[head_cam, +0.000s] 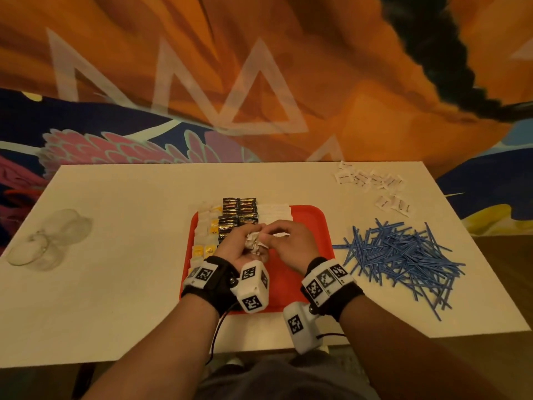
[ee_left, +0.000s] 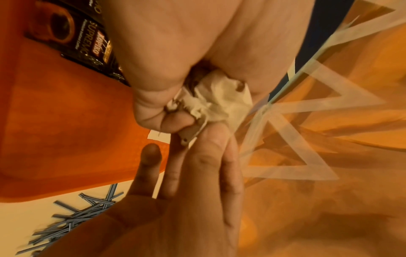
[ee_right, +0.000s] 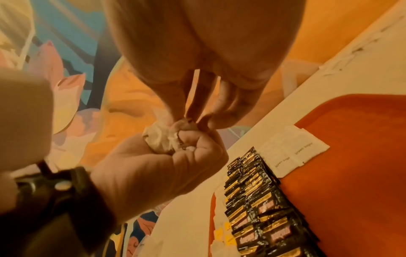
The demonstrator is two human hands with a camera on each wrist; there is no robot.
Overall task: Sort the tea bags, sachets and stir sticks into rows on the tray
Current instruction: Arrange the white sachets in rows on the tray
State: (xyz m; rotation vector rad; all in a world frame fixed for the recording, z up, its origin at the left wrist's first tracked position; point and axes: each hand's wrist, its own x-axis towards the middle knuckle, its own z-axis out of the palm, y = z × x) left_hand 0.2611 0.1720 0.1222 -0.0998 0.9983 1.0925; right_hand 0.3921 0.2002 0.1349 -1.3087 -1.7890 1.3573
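Above the red tray [head_cam: 311, 226] my left hand [head_cam: 239, 246] grips a crumpled bunch of white sachets [head_cam: 255, 243]. My right hand [head_cam: 288, 241] pinches the top of that bunch with thumb and fingertips [ee_right: 193, 118]. The left wrist view shows the bunch [ee_left: 217, 97] wedged in my curled left fingers. On the tray lie a left column of white and yellow tea bags [head_cam: 206, 235], black coffee sachets [head_cam: 239, 212] in the middle, and white sugar sachets [head_cam: 274, 212] to their right. A pile of blue stir sticks [head_cam: 403, 255] lies on the table right of the tray.
Loose white sachets [head_cam: 372, 183] are scattered at the table's back right corner. Clear plastic cups [head_cam: 49, 241] lie at the left edge. The tray's right half [ee_right: 351, 173] is bare red. A painted wall rises behind the table.
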